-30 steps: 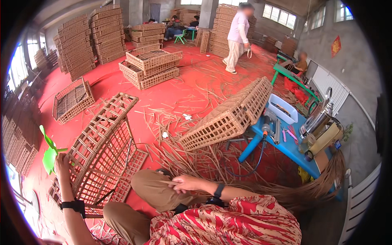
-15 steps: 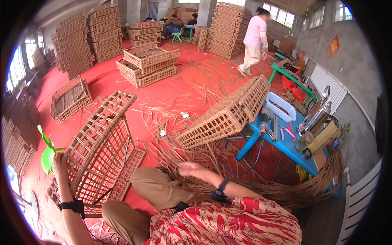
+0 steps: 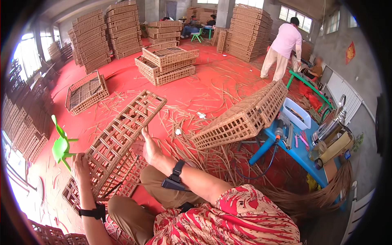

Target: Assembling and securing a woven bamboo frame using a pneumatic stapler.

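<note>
A brown woven wicker basket (image 3: 118, 141) stands tilted before my knees, its open-lattice side facing up. My left hand (image 3: 81, 166) grips the basket's near left edge, fingers curled over the strips. At the basket's right side, my right hand (image 3: 149, 149) is open, thumb raised and fingers stretched toward the lattice; whether they touch it I cannot tell. A strand of wicker strip runs near my right knee. Black bands circle both wrists.
Right of me, a second wicker basket (image 3: 245, 116) leans by a blue table (image 3: 298, 153) bearing a light-blue tray (image 3: 295, 114), pliers and a corded tool. Cut strips (image 3: 220, 153) litter the red floor. A green chair (image 3: 61, 147) stands left; a person (image 3: 286, 41) bends at a green table.
My right hand has moved left and forward from above my knee to the basket's right side. The left hand still holds the edge. The person in pink has moved toward the green table and bent over.
</note>
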Available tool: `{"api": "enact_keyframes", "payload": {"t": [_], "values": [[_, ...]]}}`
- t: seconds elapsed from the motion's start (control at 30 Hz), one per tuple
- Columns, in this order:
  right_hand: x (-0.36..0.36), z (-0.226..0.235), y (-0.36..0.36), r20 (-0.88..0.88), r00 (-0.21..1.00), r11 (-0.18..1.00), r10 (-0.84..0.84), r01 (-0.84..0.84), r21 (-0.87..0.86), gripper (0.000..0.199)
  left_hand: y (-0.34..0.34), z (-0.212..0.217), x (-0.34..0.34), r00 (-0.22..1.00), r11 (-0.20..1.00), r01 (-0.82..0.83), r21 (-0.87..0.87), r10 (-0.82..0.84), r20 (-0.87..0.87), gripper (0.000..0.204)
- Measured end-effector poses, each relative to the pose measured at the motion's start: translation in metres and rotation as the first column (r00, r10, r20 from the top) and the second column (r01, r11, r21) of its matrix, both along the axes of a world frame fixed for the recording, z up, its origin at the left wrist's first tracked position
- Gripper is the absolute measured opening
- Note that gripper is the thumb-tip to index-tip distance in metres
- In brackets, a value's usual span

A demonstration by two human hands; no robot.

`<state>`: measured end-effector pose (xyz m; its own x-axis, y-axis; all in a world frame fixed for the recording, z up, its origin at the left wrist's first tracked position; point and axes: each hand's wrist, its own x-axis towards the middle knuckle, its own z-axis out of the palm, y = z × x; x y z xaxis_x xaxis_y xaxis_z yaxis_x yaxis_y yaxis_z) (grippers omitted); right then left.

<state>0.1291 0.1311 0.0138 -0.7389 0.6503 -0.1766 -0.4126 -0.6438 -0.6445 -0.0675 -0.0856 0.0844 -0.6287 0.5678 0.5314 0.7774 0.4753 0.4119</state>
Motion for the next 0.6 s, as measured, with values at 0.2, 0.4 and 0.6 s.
{"api": "enact_keyframes", "payload": {"t": [0.2, 0.4, 0.6], "values": [[-0.009, 0.008, -0.008, -0.203, 0.97, 0.982, -0.13, 0.098, -0.161, 0.054, -0.011, -0.014, 0.042, 0.993, 0.995, -0.101, 0.005, 0.102, -0.06, 0.021], [0.008, -0.006, 0.014, -0.202, 0.968, 0.932, -0.147, 0.068, -0.355, 0.043, -0.008, -0.009, 0.076, 0.997, 0.997, -0.072, 0.037, 0.073, -0.019, 0.018], [0.026, -0.004, 0.034, -0.125, 0.985, 0.918, -0.122, 0.064, -0.392, 0.04, 0.007, -0.008, 0.094, 0.995, 0.996, -0.088, 0.023, 0.089, -0.044, 0.017]]}}
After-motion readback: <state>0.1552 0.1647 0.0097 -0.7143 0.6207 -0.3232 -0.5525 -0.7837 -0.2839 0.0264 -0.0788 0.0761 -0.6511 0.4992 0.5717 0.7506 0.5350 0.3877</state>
